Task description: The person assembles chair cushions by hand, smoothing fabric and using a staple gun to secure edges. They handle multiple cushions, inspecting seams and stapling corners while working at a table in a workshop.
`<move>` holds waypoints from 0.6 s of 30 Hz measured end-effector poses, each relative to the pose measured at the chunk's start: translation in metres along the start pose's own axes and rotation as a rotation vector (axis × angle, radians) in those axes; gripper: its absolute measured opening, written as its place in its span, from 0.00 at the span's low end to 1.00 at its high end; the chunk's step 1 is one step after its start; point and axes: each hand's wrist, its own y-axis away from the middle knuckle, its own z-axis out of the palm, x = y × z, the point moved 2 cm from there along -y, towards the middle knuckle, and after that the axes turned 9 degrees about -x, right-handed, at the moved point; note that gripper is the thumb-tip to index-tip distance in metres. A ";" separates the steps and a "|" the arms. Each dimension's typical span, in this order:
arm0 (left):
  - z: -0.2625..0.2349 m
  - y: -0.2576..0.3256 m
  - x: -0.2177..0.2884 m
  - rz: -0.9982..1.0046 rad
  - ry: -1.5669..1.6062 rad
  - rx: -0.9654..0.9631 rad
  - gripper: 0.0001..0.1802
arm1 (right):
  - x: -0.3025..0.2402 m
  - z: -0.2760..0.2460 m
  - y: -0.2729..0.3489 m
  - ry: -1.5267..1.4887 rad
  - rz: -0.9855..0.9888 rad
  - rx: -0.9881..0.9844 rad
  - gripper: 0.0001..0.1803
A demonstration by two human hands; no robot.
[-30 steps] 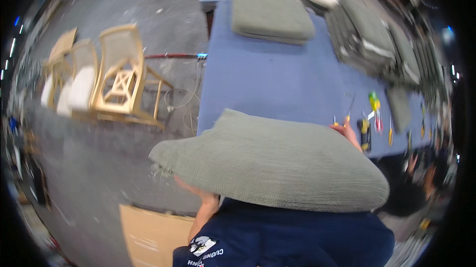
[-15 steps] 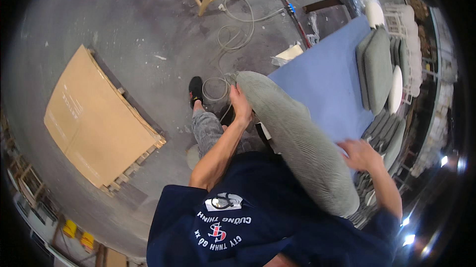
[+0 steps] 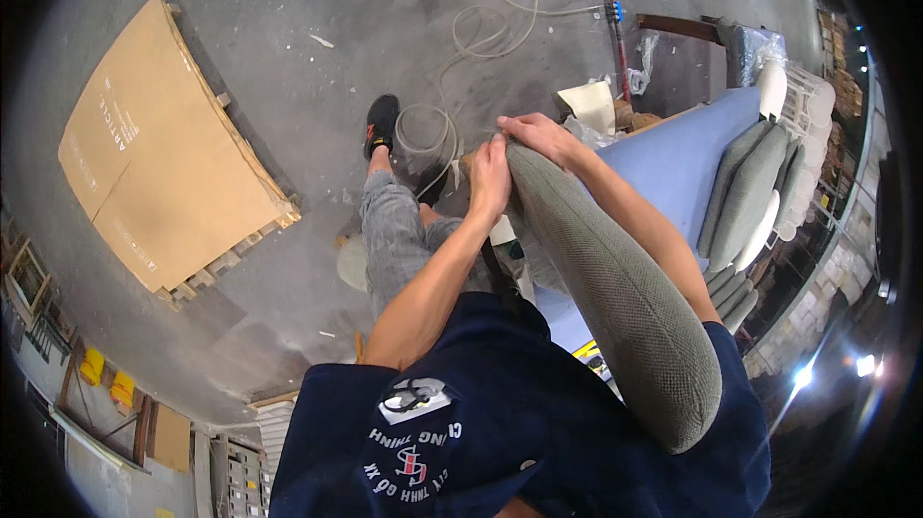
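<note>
I find the grey-green cushion [image 3: 615,297] running from the centre of the frame down to the lower right, standing on its edge against the person's body, its far end raised at the centre. The woven cover looks coarse, so I judge it unlikely to slip; the fill looks soft and bulky but light, and the body will sag if held by one end only. The firm place to take it is the seamed edge at the far end. The left hand [image 3: 488,182] is closed on that end from the left, fingers pinching the edge. The right hand [image 3: 540,136] lies over the top of the same end, fingers curled down onto the cover; I record both as holding the cushion.

To the right, the blue table top [image 3: 663,167] carries a stack of like cushions [image 3: 755,191] near the right rim. A coiled hose [image 3: 423,134] lies on the concrete floor at upper centre, and a flat cardboard sheet [image 3: 163,153] rests on a pallet at upper left.

Against the frame half a second ago, both hands have come together at the far end; the right hand then sat lower right along the cushion's side.
</note>
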 end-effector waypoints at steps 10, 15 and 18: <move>-0.009 -0.013 -0.025 -0.024 -0.344 0.123 0.27 | -0.004 0.003 -0.056 0.272 -0.033 -0.005 0.23; -0.011 -0.020 -0.024 0.045 -0.397 0.129 0.27 | -0.019 0.000 -0.050 0.369 -0.134 0.068 0.18; -0.006 -0.019 -0.019 -0.139 -0.206 0.165 0.26 | -0.031 -0.001 -0.052 0.510 -0.140 0.046 0.19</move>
